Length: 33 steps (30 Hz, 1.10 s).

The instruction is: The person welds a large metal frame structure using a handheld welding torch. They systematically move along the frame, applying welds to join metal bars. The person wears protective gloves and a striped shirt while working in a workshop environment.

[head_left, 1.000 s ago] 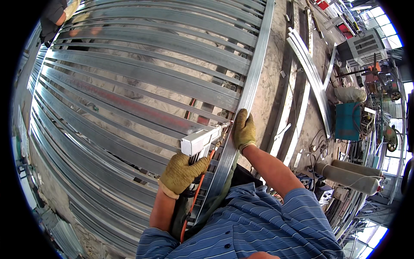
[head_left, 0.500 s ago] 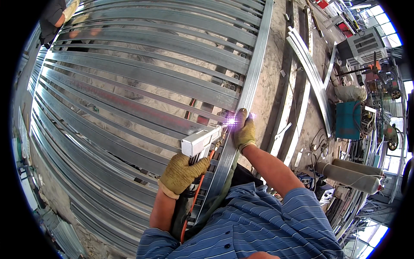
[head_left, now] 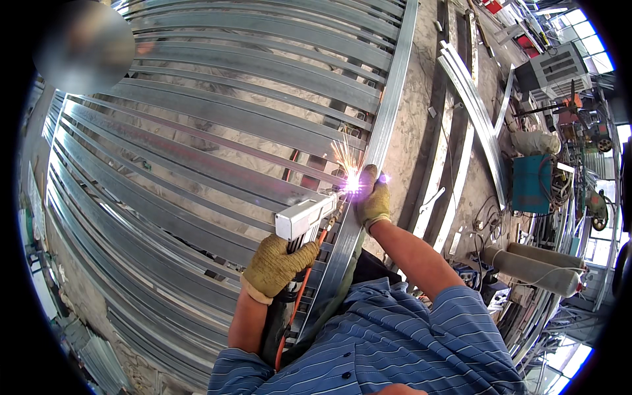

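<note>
My left hand (head_left: pixel 273 264), in a yellow-brown work glove, is wrapped round the handle of a handheld welding gun (head_left: pixel 306 217) with a white boxy housing. The gun's nozzle points right, at a joint where a crossbar meets the long galvanized side rail (head_left: pixel 385 125). A bright violet-white glow (head_left: pixel 353 184) burns there, throwing orange sparks (head_left: pixel 347 155) upward. Right beside the glow, my right hand (head_left: pixel 374 201), in a matching glove, grips the side rail. An orange hose (head_left: pixel 297 303) runs down from the gun along my left forearm. The glare hides the joint itself.
Many parallel metal bars (head_left: pixel 230 102) form a wide frame on the left. To the right lie long loose metal profiles (head_left: pixel 474 112), a teal machine box (head_left: pixel 532 184) and gas cylinders (head_left: pixel 536 266). A blurred round patch (head_left: pixel 84 49) covers the upper left.
The glow has grown brighter, and orange sparks now spray upward from it. Both my hands and the gun have hardly moved. A blurred patch now covers the person at upper left.
</note>
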{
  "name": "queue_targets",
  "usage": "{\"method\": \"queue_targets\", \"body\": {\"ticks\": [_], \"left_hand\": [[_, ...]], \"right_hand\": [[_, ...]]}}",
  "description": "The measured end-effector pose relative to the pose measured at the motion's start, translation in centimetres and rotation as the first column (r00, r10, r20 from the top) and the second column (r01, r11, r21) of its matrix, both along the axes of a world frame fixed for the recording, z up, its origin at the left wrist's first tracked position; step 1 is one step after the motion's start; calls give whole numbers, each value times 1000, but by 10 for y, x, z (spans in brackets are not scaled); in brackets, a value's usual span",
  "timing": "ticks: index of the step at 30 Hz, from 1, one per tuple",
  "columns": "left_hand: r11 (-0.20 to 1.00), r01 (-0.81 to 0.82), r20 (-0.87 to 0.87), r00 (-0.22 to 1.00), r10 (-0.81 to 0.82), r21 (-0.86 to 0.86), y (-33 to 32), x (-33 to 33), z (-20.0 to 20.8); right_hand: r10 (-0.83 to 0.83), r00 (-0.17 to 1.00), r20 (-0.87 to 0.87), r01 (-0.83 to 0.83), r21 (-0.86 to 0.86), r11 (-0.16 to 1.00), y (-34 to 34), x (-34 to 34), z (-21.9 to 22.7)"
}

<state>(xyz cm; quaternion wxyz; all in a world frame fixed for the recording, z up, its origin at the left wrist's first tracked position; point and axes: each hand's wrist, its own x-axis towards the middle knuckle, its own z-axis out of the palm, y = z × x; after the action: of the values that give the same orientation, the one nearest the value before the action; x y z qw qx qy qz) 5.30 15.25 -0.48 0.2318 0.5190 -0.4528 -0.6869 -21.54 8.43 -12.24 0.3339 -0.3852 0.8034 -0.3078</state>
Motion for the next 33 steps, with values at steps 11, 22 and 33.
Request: {"method": "queue_targets", "body": {"ticks": [11, 22, 33], "left_hand": [[999, -32, -17, 999, 33, 39, 4, -3, 5], [997, -33, 21, 999, 34, -67, 11, -1, 1], [945, -325, -166, 931, 326, 29, 34, 1, 41]], "right_hand": [[8, 1000, 15, -7, -74, 997, 0, -9, -33], [-4, 999, 46, 5, -23, 1000, -3, -2, -14], [11, 1000, -24, -14, -118, 993, 1, -7, -21]]}}
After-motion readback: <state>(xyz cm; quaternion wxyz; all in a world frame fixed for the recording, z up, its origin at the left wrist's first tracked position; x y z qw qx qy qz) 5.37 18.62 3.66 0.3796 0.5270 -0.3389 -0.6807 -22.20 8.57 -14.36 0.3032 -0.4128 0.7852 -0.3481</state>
